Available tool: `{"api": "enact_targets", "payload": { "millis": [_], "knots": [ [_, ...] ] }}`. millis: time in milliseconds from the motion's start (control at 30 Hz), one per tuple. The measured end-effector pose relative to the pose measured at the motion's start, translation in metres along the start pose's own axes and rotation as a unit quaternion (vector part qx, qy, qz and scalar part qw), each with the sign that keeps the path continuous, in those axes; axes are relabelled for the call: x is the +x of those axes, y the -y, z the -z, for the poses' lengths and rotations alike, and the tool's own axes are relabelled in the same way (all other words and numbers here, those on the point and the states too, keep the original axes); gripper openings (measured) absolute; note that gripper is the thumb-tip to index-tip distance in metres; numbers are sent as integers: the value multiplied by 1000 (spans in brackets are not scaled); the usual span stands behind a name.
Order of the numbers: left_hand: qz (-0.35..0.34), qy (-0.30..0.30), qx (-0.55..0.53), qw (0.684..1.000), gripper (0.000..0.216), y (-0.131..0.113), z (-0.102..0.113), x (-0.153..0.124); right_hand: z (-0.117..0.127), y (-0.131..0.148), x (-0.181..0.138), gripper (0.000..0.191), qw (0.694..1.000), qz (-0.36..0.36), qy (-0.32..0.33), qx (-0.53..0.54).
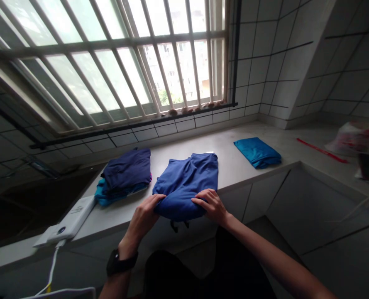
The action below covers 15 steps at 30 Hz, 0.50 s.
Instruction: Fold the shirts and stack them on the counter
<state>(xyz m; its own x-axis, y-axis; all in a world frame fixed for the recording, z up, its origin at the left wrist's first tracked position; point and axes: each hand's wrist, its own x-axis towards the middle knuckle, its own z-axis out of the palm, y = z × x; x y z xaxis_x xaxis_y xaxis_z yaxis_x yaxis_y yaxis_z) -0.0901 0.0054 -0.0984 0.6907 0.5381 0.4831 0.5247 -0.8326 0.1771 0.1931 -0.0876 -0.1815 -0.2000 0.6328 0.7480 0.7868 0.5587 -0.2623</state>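
Observation:
A blue garment [187, 178] lies on the pale counter [234, 162] under the window, its near end hanging over the front edge. My left hand [145, 216] pinches the near left fold of that garment. My right hand [211, 203] presses and grips the near right fold, fingers curled over the cloth. A dark drawstring dangles below the garment between my hands.
A stack of folded clothes [125, 176], dark navy on top and teal beneath, sits to the left. A folded teal cloth [257, 151] lies to the right. A white power bank [70, 222] with a cable rests at the counter's left edge. A plastic bag [355, 137] is far right.

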Motion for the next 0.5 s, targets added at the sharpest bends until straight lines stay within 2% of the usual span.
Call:
{"api": "enact_targets", "payload": {
  "millis": [100, 200, 267, 333, 400, 500],
  "knots": [
    [70, -14, 15, 997, 35, -6, 27, 26, 26, 1, 25, 34, 994, -59, -47, 79],
    [131, -6, 70, 989, 31, -16, 48, 80, 51, -15, 69, 33, 980, -129, -76, 128],
    [138, -26, 112, 984, 32, -23, 53, 121, 63, -33, 102, 35, 972, -190, -100, 92],
    [125, -85, 143, 978, 42, -27, 50, 155, 72, -49, 130, 42, 960, -243, -135, 20],
    [134, -119, 155, 972, 52, -27, 39, 175, 78, -59, 145, 49, 947, -272, -164, -43],
    [140, -75, 145, 977, 57, -21, 13, 177, 82, -61, 143, 49, 951, -254, -162, -71]
  ]
}}
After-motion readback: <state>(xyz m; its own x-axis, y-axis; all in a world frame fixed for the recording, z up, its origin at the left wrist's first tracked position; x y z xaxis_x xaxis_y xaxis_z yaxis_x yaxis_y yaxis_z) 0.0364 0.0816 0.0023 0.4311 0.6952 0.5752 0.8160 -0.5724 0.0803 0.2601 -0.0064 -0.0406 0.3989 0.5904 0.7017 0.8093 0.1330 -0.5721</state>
